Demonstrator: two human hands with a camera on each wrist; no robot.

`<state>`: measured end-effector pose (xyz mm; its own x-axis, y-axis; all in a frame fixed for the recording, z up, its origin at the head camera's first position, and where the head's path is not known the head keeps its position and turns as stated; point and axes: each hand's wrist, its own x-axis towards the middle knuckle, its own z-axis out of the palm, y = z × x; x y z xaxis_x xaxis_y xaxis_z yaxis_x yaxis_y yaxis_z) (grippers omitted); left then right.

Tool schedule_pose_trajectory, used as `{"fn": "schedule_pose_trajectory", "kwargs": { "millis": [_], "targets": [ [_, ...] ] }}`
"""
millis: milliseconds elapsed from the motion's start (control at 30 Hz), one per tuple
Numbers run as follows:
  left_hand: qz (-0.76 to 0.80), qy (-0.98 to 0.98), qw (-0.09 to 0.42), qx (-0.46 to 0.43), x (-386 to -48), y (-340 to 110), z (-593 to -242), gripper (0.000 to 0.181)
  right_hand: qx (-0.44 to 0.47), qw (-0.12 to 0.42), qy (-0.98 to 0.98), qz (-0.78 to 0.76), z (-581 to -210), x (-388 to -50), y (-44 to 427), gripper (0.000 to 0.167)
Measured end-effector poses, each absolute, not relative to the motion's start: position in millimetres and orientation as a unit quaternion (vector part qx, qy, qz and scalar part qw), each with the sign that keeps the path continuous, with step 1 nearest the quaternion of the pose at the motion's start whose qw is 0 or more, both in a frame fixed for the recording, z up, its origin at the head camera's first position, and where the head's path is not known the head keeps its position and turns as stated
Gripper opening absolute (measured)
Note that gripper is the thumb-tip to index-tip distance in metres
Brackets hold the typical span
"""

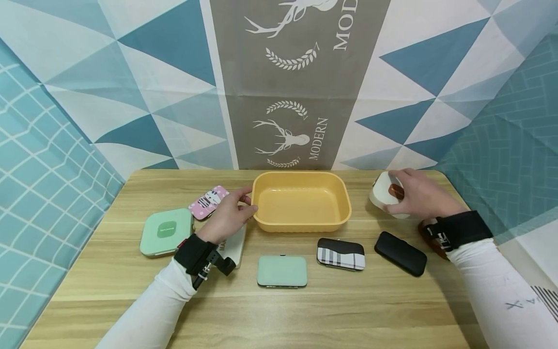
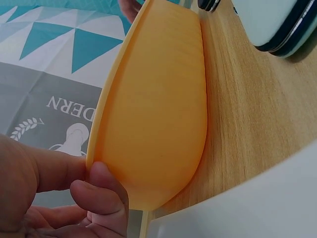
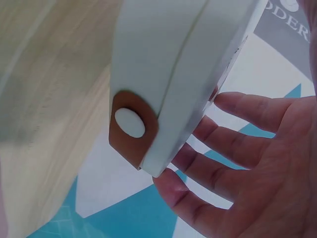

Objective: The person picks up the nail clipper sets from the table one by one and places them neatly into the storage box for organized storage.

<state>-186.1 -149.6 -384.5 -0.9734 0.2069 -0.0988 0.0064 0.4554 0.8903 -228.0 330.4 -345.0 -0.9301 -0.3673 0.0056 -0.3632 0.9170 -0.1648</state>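
Observation:
My left hand (image 1: 229,213) pinches the left rim of a yellow plastic basin (image 1: 301,227) between thumb and fingers. The left wrist view shows this left hand (image 2: 94,198) at the rim, with the basin's outer wall (image 2: 158,109) beside it. To the basin's right, my right hand (image 1: 420,194) grips a white case (image 1: 383,191) with a brown snap tab. The case looks raised and tilted above the table. In the right wrist view, the fingertips press along one side of the white case (image 3: 153,64); the thumb is hidden there.
Left of the basin lie a mint square case (image 1: 167,230), a pink dotted case (image 1: 205,206) and a pale lettered case (image 1: 237,242), partly under the left wrist. In front are a small mint case (image 1: 282,271), a plaid case (image 1: 341,255) and a black case (image 1: 401,253). A reddish-brown item (image 1: 429,237) is partly hidden by the right wrist.

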Motion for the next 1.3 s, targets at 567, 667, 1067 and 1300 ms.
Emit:
{"fn": "schedule_pose_trajectory", "kwargs": {
  "millis": [567,667,1067,1300],
  "targets": [
    [0.515,0.849,0.097,0.064,-186,-149,-385,0.06,-0.198,-0.002,0.977,-0.078,-324,-226,309,0.1],
    [0.509,0.853,0.095,0.063,-186,-149,-384,0.061,-0.204,-0.006,0.976,-0.08,-321,-227,306,0.1],
    [0.509,0.853,0.094,0.065,-186,-149,-384,0.06,-0.222,-0.017,0.972,-0.08,-313,-228,293,0.099],
    [0.504,0.856,0.093,0.064,-185,-149,-384,0.06,-0.228,-0.011,0.97,-0.082,-309,-228,285,0.1]
  ]
}}
